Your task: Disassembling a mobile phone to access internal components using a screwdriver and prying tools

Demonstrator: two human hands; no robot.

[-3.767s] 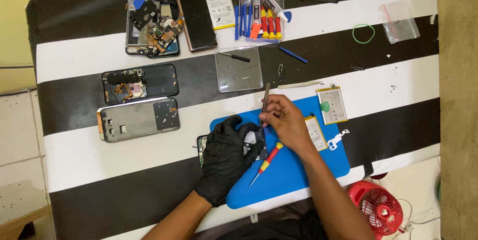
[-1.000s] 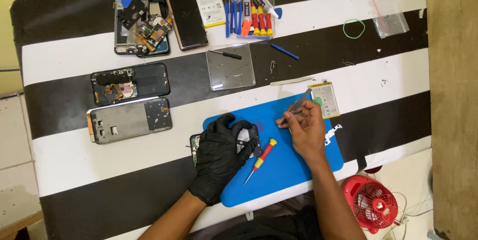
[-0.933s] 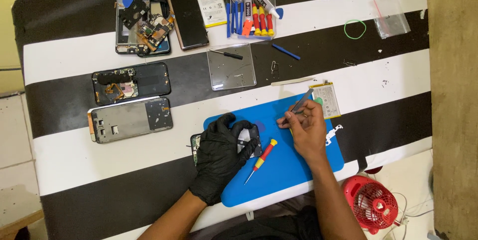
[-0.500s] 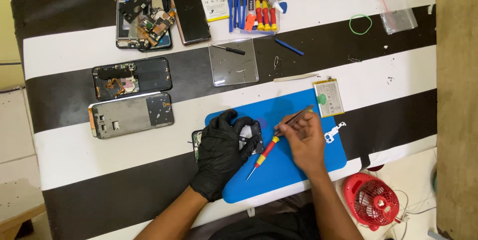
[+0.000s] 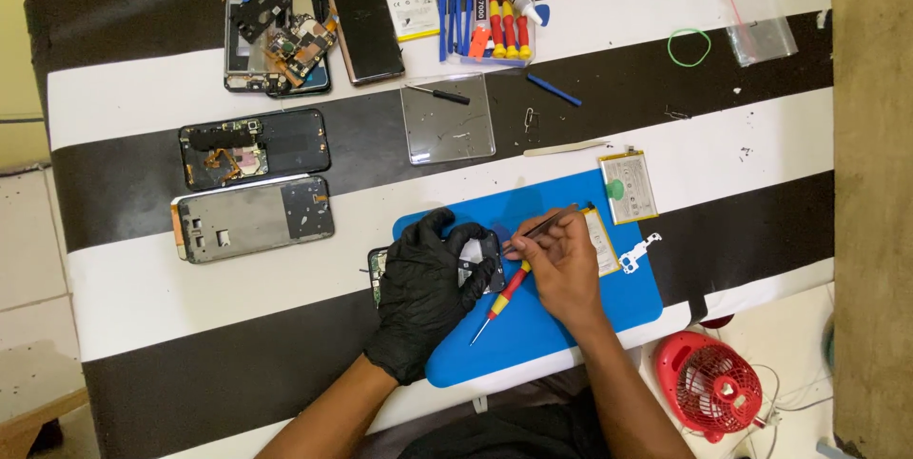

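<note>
My left hand [image 5: 426, 295], in a black glove, presses down on an opened phone [image 5: 481, 260] at the left end of the blue work mat [image 5: 561, 326]. My right hand [image 5: 561, 264] is bare and grips thin dark tweezers [image 5: 540, 225], whose tip reaches toward the phone beside my gloved fingers. A red and yellow screwdriver [image 5: 502, 296] lies on the mat just under my right hand. A phone battery [image 5: 601, 240] rests on the mat next to my right hand.
Two opened phone bodies [image 5: 255, 148] [image 5: 251, 219] lie at left. At the back are a parts pile [image 5: 276, 31], a dark phone [image 5: 360, 15], a clear tool box [image 5: 490, 12] and a clear tray [image 5: 447, 119]. Another battery [image 5: 628, 185] and a metal bracket [image 5: 637, 253] sit right; a red fan [image 5: 709, 385] stands below.
My right hand has moved left from the mat's right side toward the phone, bringing the tweezers' tip beside my gloved fingers. My left hand stays on the phone.
</note>
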